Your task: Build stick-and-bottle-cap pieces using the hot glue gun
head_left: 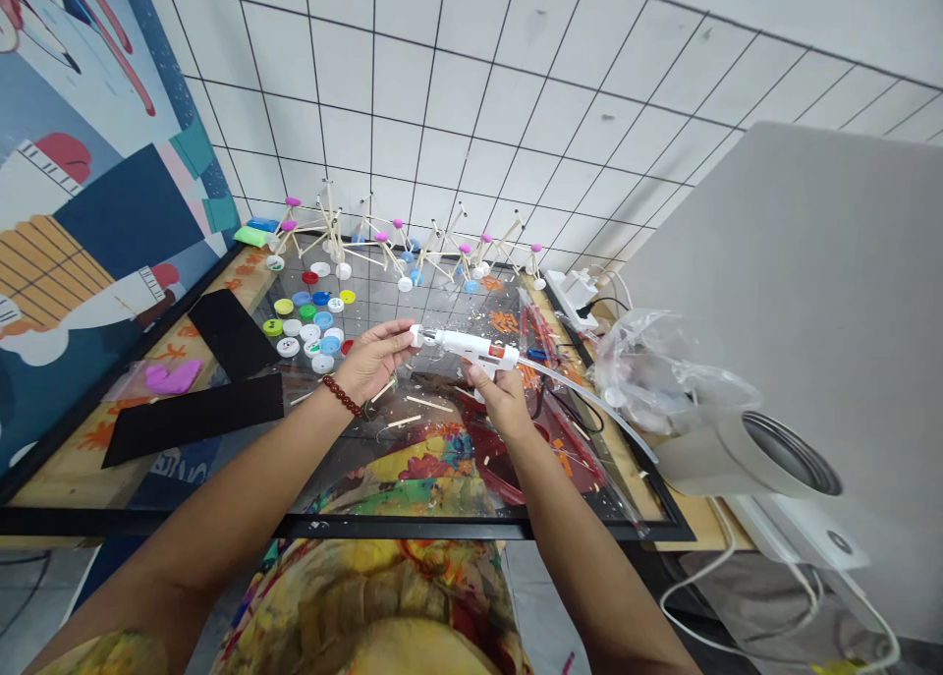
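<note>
In my right hand (503,400) is a white hot glue gun (471,346), its grip wrapped by my fingers and its nozzle pointing left. A long clear glue stick (582,392) trails out of its back end. My left hand (375,356) pinches a small white bottle cap (416,336) right at the nozzle tip; whether the two touch I cannot tell. Beyond my left hand lie several loose bottle caps (307,311) in white, blue, green, yellow and red. Thin wooden sticks (429,404) are scattered on the glass tabletop (354,469) below the glue gun.
Several stick figures (383,253) with pink blobs and caps stand along the tiled wall. Black strips (198,420) and pink clay (173,376) lie at left. To the right are a power strip (571,297), a crumpled plastic bag (644,361) and a whitish cylinder (744,454).
</note>
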A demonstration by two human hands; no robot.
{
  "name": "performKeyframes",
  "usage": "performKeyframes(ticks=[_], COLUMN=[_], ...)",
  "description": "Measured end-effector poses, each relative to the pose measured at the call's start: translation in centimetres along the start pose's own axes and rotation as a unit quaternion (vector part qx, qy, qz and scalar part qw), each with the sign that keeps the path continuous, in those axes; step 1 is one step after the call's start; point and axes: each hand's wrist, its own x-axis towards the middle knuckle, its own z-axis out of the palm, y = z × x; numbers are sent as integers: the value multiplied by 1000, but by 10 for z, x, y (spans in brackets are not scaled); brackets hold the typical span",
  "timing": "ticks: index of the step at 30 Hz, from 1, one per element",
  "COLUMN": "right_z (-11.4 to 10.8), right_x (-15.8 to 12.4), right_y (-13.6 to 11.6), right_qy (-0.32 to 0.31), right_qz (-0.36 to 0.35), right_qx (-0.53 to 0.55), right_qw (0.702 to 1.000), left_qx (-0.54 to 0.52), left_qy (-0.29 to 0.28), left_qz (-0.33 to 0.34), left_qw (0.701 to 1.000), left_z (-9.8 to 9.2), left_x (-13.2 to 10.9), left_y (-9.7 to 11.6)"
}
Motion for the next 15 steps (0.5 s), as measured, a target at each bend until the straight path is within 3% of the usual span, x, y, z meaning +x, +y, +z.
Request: performKeyframes(ticks=[15], right_z=[0], right_x=[0], right_y=[5], right_qy=[-12], right_qz=[-15], right_qx=[21], right_qw=[1000], left_qx=[-7], left_qy=[6], left_qz=[-1], left_qw=[1000], left_z=[1], left_x=[-1], left_y=[0])
